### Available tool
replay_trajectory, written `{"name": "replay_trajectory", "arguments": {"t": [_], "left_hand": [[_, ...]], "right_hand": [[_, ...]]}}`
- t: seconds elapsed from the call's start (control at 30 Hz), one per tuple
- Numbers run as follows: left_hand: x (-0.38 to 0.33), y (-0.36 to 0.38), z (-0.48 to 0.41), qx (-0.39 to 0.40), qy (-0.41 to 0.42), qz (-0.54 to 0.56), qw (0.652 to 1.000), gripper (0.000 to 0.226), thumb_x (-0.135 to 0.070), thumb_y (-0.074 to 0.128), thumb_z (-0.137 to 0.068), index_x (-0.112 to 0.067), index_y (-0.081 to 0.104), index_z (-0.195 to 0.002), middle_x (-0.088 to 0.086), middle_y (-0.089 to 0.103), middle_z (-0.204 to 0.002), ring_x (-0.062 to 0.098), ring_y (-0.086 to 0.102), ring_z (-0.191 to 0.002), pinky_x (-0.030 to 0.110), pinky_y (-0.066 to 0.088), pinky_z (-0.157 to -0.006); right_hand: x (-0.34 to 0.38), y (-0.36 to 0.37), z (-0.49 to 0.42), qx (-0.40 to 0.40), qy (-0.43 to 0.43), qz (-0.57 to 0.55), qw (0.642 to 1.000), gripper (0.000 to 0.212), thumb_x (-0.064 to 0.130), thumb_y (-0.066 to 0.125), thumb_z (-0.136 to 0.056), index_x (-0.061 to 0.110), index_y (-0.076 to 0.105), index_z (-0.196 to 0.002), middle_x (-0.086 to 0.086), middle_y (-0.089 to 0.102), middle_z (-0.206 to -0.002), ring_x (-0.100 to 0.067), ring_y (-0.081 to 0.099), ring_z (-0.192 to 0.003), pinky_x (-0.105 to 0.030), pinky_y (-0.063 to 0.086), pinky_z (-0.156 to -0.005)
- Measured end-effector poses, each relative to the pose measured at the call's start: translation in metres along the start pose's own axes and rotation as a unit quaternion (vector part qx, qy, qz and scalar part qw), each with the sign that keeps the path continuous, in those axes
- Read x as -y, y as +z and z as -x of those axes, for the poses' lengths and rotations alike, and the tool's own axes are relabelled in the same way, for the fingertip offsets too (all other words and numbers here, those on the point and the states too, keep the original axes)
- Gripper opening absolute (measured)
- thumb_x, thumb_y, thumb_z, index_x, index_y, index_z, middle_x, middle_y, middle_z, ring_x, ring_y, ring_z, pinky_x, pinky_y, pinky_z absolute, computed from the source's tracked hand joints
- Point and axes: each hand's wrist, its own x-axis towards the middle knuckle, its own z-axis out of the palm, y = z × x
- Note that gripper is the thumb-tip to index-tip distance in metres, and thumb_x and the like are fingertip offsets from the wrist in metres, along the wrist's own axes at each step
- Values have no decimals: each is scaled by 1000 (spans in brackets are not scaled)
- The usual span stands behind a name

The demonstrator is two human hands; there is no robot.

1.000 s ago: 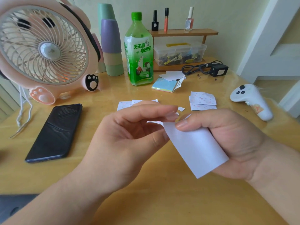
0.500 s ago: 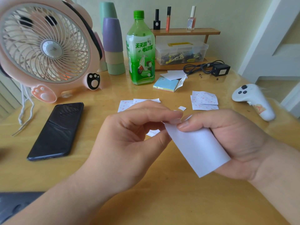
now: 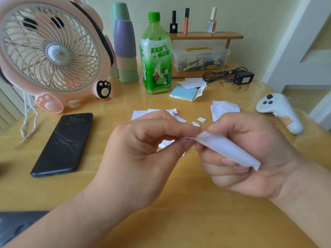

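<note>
1. The left grip [image 3: 143, 158] pinches the left tip of the white paper slip [image 3: 227, 149] between thumb and forefinger.
2. The right grip [image 3: 250, 158] is curled round the rest of the slip.
3. The slip is held above the bench [image 3: 179, 222], nearer than the torn paper scraps [image 3: 224, 109]. A phone [image 3: 62, 144] lies to the left.

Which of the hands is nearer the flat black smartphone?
Left. The left hand is just right of the flat black smartphone; the right hand is farther right, beyond it.
</note>
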Motion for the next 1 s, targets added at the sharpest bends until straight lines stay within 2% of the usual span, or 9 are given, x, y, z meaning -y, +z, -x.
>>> {"name": "replay_trajectory", "arguments": {"t": [0.07, 0.2, 0.43, 0.57, 0.63, 0.73, 0.83, 0.93, 1.0], "left_hand": [[0, -1, 0, 1, -13, 20, 1000, 19, -4, 75, -82, -19, 81, -92, -2, 71, -82, 19, 69, -78, 23, 50, -72], [0, 0, 0, 7, -37, 50, 998, 20, -2, 74, -81, -18, 81, -92, -2, 69, -80, 13, 65, -76, 18, 48, -71], [-3, 0, 0, 14, -52, 32, 998, 10, -15, 79, -80, -22, 81, -87, -6, 72, -81, 14, 67, -76, 16, 47, -72], [-6, 0, -1, 2, -84, 13, 996, 4, -25, 79, -81, -26, 80, -77, -9, 69, -73, 5, 62, -69, 12, 44, -66], [-7, 0, -1, -9, -116, 12, 993, 8, -32, 77, -79, -25, 79, -75, -7, 70, -70, 7, 62, -68, 15, 45, -64], [-2, -1, -3, -17, -172, 66, 983, 11, -31, 78, -79, -20, 77, -78, 3, 71, -71, 13, 63, -67, 20, 52, -70], [5, -3, -4, 0, -212, 117, 970, 9, -29, 80, -82, -23, 75, -80, 6, 68, -74, 19, 61, -64, 31, 49, -72], [1, -1, -3, 9, -236, 154, 960, 11, -25, 80, -82, -27, 71, -77, 5, 63, -69, 20, 56, -52, 16, 43, -56], [-3, 1, -3, 7, -237, 151, 960, 7, -28, 72, -81, -31, 69, -75, 0, 60, -65, 21, 50, -44, 16, 39, -50]], "right_hand": [[2, -6, -2, -9, -10, -16, 1000, 13, 20, 57, -70, 16, 45, -71, 0, 37, -40, -7, 20, -32, -12, 13, -35], [2, -19, -4, -16, -4, -8, 1000, 52, 20, 64, -64, 25, 20, -91, 0, 35, -40, -6, 26, -30, -14, 16, -32], [5, -13, -2, -49, -2, 5, 999, 14, 18, 55, -69, 12, 47, -60, -1, 31, -41, -6, 22, -31, -13, 9, -37], [3, -17, -4, -124, -33, 78, 989, 30, 37, 58, -85, 9, 56, -72, -10, 43, -50, -15, 30, -36, -17, 15, -38], [3, -23, -7, -193, -115, 159, 961, 40, 53, 65, -81, 13, 65, -80, -17, 60, -66, -24, 49, -49, -26, 31, -41], [3, -32, -10, -210, -274, 224, 911, 55, 68, 65, -81, 13, 72, -84, -15, 74, -99, -36, 66, -90, -44, 52, -72], [-1, -31, -7, -148, -314, 285, 894, 55, 56, 79, -76, 6, 71, -98, -13, 76, -100, -38, 69, -99, -54, 53, -86], [-6, -27, -7, -132, -302, 326, 886, 32, 24, 78, -78, 3, 73, -102, -17, 77, -101, -44, 70, -99, -62, 53, -90], [-8, -26, -8, -126, -293, 288, 903, 28, 16, 77, -76, 1, 74, -99, -20, 76, -99, -43, 71, -95, -53, 58, -83]]}}
